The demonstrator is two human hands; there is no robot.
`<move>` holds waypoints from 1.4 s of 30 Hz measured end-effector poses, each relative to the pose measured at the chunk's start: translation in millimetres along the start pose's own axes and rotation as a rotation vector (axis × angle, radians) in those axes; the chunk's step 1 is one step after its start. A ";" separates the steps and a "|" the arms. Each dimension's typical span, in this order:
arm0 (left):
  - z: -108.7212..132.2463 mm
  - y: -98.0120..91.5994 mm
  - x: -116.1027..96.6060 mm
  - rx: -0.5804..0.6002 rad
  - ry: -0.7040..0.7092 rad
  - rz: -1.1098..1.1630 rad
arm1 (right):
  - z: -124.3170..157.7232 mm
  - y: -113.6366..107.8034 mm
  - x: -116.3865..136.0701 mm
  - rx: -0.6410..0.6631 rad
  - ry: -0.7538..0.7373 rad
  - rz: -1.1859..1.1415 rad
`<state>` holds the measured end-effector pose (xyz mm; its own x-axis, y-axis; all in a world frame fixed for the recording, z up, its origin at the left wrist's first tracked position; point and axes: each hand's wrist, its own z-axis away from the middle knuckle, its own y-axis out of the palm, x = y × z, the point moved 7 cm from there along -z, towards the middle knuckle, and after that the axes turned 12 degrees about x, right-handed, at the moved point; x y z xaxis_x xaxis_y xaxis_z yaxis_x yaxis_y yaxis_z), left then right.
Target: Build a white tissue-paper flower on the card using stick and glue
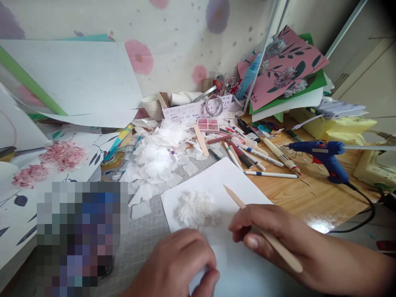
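Observation:
A white sheet of paper (222, 181) lies on the grey cutting mat (136, 239), bearing a ruffled white paper flower (197, 209). My right hand (269, 235) is closed round a pointed wooden stick (286, 255), its tip directed up and left beside the flower. Just below the flower, my left hand (185, 264) is closed, thumb near the curled fingers; whatever it may pinch is hidden.
White tissue pieces (154, 161) are heaped behind the sheet. Pens (272, 174), a wooden stick (201, 141) and a blue glue gun (324, 154) lie to the right. Flower artwork (64, 156) is at left, paper cups (151, 107) behind.

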<state>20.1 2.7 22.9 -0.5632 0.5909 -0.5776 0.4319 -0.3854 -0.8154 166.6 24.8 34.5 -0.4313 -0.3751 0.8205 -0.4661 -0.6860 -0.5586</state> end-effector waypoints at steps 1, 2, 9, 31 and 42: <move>0.6 -2.5 4.9 0.006 -0.044 -0.029 | 1.8 -3.5 0.3 -0.018 -0.013 -0.028; 1.5 -5.2 10.2 0.006 -0.091 -0.057 | 3.4 -7.1 -0.3 -0.037 -0.019 -0.059; 3.4 -10.0 22.1 0.001 -0.138 -0.115 | -4.6 -14.2 -7.8 -0.093 -0.059 -0.185; 1.7 -0.8 23.8 0.116 -0.152 -0.141 | -11.2 4.5 -8.8 -0.076 -0.084 0.010; 0.2 3.6 24.3 0.182 -0.147 -0.039 | -16.4 9.4 -5.4 -0.100 -0.122 0.124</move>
<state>7.8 15.6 6.0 -0.6796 0.5033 -0.5337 0.2810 -0.4934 -0.8232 151.9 30.6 22.8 -0.3964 -0.5299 0.7497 -0.4923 -0.5666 -0.6608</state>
